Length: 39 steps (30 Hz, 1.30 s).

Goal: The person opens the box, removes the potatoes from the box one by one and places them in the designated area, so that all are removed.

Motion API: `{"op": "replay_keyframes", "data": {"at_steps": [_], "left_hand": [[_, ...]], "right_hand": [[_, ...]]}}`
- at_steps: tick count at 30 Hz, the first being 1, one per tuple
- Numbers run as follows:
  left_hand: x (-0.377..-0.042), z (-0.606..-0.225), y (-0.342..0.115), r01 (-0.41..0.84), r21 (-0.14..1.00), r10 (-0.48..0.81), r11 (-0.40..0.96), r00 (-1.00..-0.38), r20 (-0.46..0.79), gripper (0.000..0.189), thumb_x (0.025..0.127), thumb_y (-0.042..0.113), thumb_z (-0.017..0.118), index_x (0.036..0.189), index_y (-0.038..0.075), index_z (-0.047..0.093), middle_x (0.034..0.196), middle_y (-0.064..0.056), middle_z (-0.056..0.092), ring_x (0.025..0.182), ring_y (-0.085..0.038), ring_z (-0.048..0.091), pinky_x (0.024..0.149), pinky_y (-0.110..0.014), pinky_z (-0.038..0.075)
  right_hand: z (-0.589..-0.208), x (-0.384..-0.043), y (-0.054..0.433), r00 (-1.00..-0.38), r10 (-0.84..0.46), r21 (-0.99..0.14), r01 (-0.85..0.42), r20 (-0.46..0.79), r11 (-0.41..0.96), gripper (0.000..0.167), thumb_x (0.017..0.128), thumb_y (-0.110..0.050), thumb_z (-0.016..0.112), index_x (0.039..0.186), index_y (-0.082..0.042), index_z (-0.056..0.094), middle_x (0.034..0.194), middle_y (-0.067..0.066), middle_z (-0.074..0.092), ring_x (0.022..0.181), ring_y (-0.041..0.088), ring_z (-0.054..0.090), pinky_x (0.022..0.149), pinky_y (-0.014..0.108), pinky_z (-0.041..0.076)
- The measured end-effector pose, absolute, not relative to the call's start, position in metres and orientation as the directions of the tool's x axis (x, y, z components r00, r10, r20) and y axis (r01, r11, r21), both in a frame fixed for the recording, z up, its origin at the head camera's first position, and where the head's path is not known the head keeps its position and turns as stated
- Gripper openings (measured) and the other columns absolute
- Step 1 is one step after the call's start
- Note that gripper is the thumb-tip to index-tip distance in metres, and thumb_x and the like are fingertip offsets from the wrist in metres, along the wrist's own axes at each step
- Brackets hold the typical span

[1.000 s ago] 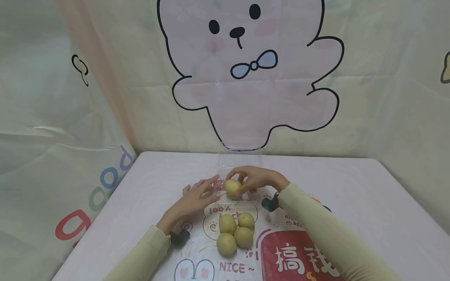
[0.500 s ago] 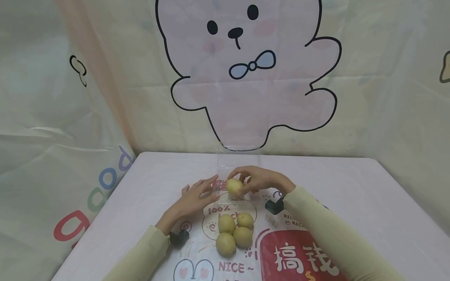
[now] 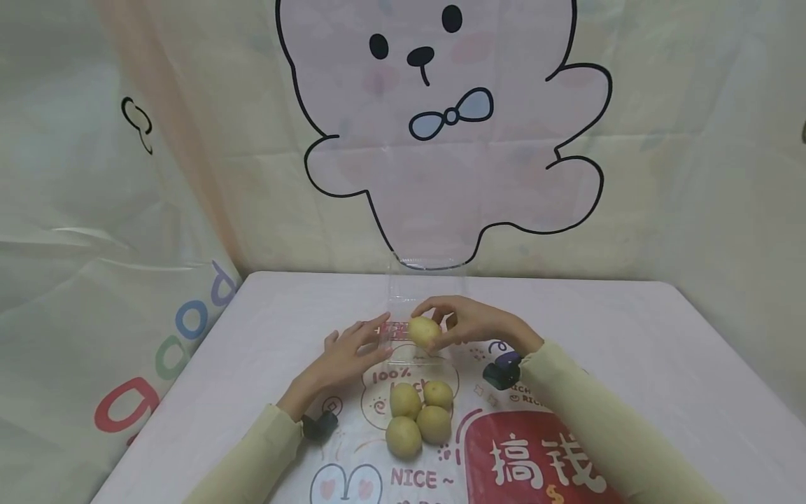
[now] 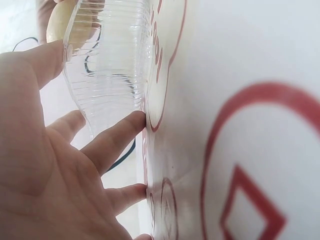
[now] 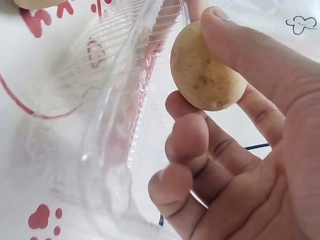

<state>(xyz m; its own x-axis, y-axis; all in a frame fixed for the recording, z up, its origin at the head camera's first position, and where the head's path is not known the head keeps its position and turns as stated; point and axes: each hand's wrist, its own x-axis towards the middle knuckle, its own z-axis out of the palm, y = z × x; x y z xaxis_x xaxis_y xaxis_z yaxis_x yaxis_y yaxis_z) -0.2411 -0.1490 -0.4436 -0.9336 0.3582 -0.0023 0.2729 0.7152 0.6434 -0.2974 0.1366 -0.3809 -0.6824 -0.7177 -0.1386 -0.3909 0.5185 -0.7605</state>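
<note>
My right hand [image 3: 469,323] pinches a round yellow fruit [image 3: 425,332] between thumb and fingers, over a clear plastic clamshell box [image 3: 403,355]. Brown specks mark the fruit's skin in the right wrist view, where the ribbed box wall [image 5: 107,135] lies just left of the fingertips. With fingers spread and fairly straight, my left hand [image 3: 343,360] rests at the box's left side. In the left wrist view its thumb [image 4: 50,62] touches the box rim and other fingertips reach down to the tabletop. The box's lid [image 3: 428,285] stands folded back behind it.
Several similar yellow fruits [image 3: 418,420] lie clustered on the printed table mat in front of the box. The white tabletop [image 3: 302,301] ends at a hanging cloth [image 3: 252,140] with a cartoon bear. Dark wrist devices [image 3: 320,425] sit under both forearms.
The right hand has drawn slightly up and to the right with the fruit, which has tilted and shifted right. The left hand and the clustered fruits stay put.
</note>
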Motion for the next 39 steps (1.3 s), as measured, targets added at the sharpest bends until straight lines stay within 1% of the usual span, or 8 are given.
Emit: {"op": "replay_keyframes", "data": {"at_steps": [4,10,14,18,21,24,31,39], "left_hand": [[-0.241,-0.443,-0.15,0.274,0.646,0.358,0.713,-0.934,0.002,0.07,0.098,0.062,0.053,0.16,0.042,0.027,0.145,-0.003,0.062,0.157,-0.034,0.022,0.121,-0.072,-0.001],[-0.241,-0.444,-0.15,0.273,0.651,0.359,0.709,-0.933,0.001,0.07,0.098,0.061,0.054,0.16,0.041,0.028,0.146,-0.004,0.062,0.157,-0.036,0.021,0.121,-0.072,-0.002],[-0.241,-0.443,-0.15,0.266,0.649,0.354,0.713,-0.935,-0.006,0.071,0.098,0.062,0.054,0.16,0.043,0.027,0.146,-0.003,0.061,0.158,-0.035,0.02,0.121,-0.071,-0.003],[-0.241,-0.442,-0.149,0.26,0.649,0.35,0.715,-0.937,-0.01,0.071,0.097,0.063,0.054,0.16,0.044,0.026,0.146,-0.002,0.061,0.158,-0.033,0.021,0.122,-0.07,-0.003],[-0.241,-0.442,-0.149,0.26,0.647,0.349,0.717,-0.937,-0.009,0.071,0.097,0.063,0.054,0.16,0.043,0.027,0.146,-0.002,0.062,0.158,-0.033,0.02,0.122,-0.069,-0.003],[-0.241,-0.441,-0.148,0.263,0.642,0.348,0.72,-0.937,-0.006,0.071,0.097,0.062,0.055,0.16,0.043,0.028,0.146,-0.003,0.062,0.158,-0.034,0.02,0.122,-0.07,-0.003],[-0.24,-0.44,-0.147,0.265,0.64,0.35,0.721,-0.937,-0.006,0.07,0.098,0.061,0.055,0.16,0.042,0.028,0.146,-0.004,0.061,0.158,-0.034,0.02,0.122,-0.07,-0.003],[-0.241,-0.441,-0.148,0.269,0.642,0.355,0.718,-0.935,-0.005,0.071,0.097,0.062,0.055,0.16,0.042,0.028,0.145,-0.004,0.062,0.157,-0.032,0.024,0.122,-0.071,-0.002]], "right_hand": [[-0.381,-0.296,0.14,-0.685,-0.718,-0.755,-0.404,-0.125,0.517,0.059,0.084,-0.026,0.084,0.138,-0.026,0.06,0.113,0.008,0.066,0.078,0.023,0.059,0.071,0.033,0.05],[-0.38,-0.292,0.144,-0.697,-0.707,-0.74,-0.414,-0.117,0.531,0.058,0.085,-0.028,0.083,0.138,-0.029,0.06,0.115,0.008,0.066,0.079,0.024,0.06,0.073,0.034,0.048],[-0.377,-0.29,0.147,-0.695,-0.712,-0.74,-0.426,-0.1,0.52,0.058,0.085,-0.028,0.083,0.138,-0.029,0.059,0.115,0.008,0.066,0.076,0.024,0.059,0.071,0.034,0.049],[-0.375,-0.286,0.15,-0.693,-0.715,-0.749,-0.426,-0.091,0.508,0.058,0.085,-0.026,0.083,0.137,-0.028,0.06,0.115,0.01,0.066,0.072,0.02,0.057,0.065,0.033,0.05],[-0.375,-0.284,0.151,-0.695,-0.713,-0.76,-0.411,-0.097,0.504,0.057,0.084,-0.024,0.084,0.136,-0.027,0.06,0.114,0.011,0.066,0.07,0.019,0.055,0.06,0.036,0.052],[-0.374,-0.281,0.153,-0.696,-0.711,-0.762,-0.406,-0.101,0.505,0.057,0.085,-0.024,0.083,0.136,-0.026,0.06,0.114,0.012,0.065,0.07,0.021,0.056,0.059,0.037,0.054],[-0.375,-0.277,0.159,-0.703,-0.707,-0.752,-0.425,-0.077,0.505,0.057,0.084,-0.028,0.084,0.136,-0.027,0.061,0.113,0.009,0.066,0.071,0.02,0.056,0.062,0.031,0.052],[-0.377,-0.268,0.164,-0.716,-0.693,-0.756,-0.41,-0.079,0.51,0.057,0.085,-0.024,0.084,0.137,-0.024,0.06,0.115,0.008,0.067,0.067,0.017,0.055,0.06,0.029,0.053]]}}
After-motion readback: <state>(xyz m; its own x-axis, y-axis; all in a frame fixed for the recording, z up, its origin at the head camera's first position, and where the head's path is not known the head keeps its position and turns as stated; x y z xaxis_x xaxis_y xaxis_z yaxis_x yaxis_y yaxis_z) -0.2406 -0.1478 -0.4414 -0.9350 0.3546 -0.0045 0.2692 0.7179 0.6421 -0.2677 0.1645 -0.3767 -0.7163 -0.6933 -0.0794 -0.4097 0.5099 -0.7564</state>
